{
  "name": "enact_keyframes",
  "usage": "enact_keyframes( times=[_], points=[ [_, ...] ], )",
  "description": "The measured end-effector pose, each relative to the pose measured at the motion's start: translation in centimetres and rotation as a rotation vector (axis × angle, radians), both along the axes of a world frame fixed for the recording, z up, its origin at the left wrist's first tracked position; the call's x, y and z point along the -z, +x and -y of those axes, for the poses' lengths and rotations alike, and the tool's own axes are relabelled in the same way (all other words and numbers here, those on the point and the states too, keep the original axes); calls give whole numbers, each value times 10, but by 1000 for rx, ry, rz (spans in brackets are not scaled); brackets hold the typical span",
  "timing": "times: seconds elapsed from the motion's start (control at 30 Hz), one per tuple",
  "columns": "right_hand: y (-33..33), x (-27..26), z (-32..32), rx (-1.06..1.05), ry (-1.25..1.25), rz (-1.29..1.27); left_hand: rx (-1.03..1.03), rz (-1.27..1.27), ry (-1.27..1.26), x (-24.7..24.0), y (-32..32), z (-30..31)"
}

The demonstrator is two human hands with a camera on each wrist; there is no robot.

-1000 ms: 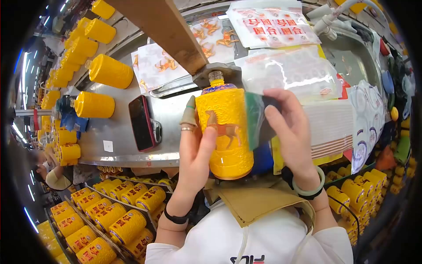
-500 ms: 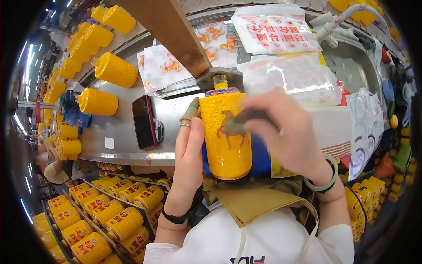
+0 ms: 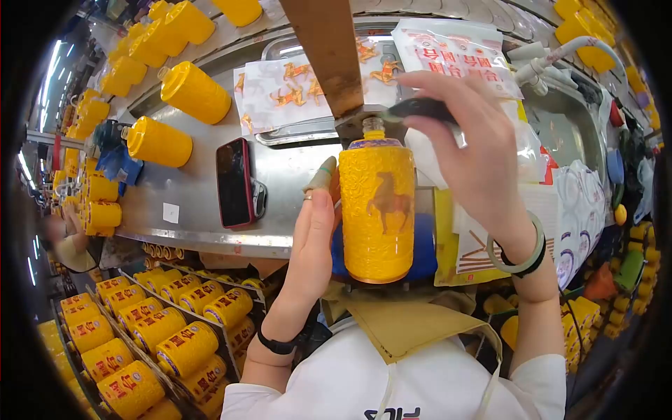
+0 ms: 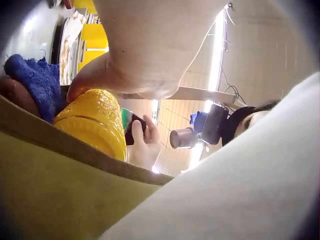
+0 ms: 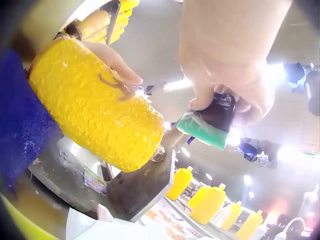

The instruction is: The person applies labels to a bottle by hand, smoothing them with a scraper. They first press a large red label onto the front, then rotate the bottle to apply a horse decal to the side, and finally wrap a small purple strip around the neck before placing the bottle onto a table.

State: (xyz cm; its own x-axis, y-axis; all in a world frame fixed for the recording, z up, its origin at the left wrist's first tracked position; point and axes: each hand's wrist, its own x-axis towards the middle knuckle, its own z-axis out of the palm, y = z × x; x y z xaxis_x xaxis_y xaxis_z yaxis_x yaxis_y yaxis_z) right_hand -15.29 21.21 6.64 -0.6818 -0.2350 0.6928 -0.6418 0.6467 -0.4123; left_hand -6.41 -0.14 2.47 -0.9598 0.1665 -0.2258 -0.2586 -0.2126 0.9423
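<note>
A yellow embossed bottle (image 3: 376,210) with a brown horse decal stands upright on a blue pad (image 3: 425,255) in front of me. My left hand (image 3: 313,241) grips its left side; a finger cot covers one fingertip. The bottle (image 5: 95,107) also fills the right wrist view and shows in the left wrist view (image 4: 95,125). My right hand (image 3: 465,143) is raised above and to the right of the bottle's neck, pinching a dark scraper with a green edge (image 5: 210,122). The scraper (image 3: 420,108) is clear of the bottle.
A phone (image 3: 234,182) lies on the steel table (image 3: 189,210) to the left. Yellow bottles (image 3: 192,91) lie on their sides at the back left. Decal sheets (image 3: 287,91) lie behind, with a wooden post (image 3: 329,49) above. Crates of labelled bottles (image 3: 150,329) sit below left.
My right hand swept the scraper across the horse decal, then lifted it up and away above the bottle's neck. The left hand kept its hold on the bottle.
</note>
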Motion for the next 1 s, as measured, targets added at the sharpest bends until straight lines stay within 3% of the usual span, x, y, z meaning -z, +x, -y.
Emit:
enact_keyframes(
  times=[0.03, 0.1, 0.17, 0.23, 0.3, 0.37, 0.4, 0.47, 0.53, 0.57, 0.67, 0.77, 0.83, 0.9, 1.0],
  points=[
    [4, 1, -3, -7, 1, -1, -17, -16, -13, 2, 2, 1],
    [29, 4, -5, -226, 162, -99, -40, -30, -26, 7, 5, 4],
    [63, 23, 9, -473, 132, -169, -60, -94, -42, 13, 6, 6],
    [86, 10, 17, -634, 159, -47, -56, -103, -58, 12, 7, 6],
    [73, 1, 18, -599, 197, -5, -43, -111, -78, 12, 10, 6],
    [38, -1, 16, -180, 155, 98, -36, -221, -75, 12, 13, 4],
    [22, 0, 10, -171, 155, 97, -41, -257, -51, 15, 13, 2],
    [-1, 4, -3, -78, 140, -182, -6, -354, -139, 20, 20, 4],
    [18, 13, -6, -149, 161, -163, 25, -589, -382, 29, 27, 13],
    [33, 20, -6, -219, 182, -144, 27, -586, -383, 28, 33, 12],
    [76, 48, -9, -454, 106, -176, -57, -682, -724, 37, 45, -2],
    [88, 36, -10, -567, 63, -181, -60, -641, -664, 50, 46, 2],
    [78, 33, -12, -343, 7, -84, -40, -660, -707, 42, 46, 4],
    [70, 40, -12, -185, 63, -118, -35, -500, -387, 38, 46, 3],
    [106, 52, 3, -422, 86, -248, 2, -456, -391, 43, 47, 13]
  ],
)
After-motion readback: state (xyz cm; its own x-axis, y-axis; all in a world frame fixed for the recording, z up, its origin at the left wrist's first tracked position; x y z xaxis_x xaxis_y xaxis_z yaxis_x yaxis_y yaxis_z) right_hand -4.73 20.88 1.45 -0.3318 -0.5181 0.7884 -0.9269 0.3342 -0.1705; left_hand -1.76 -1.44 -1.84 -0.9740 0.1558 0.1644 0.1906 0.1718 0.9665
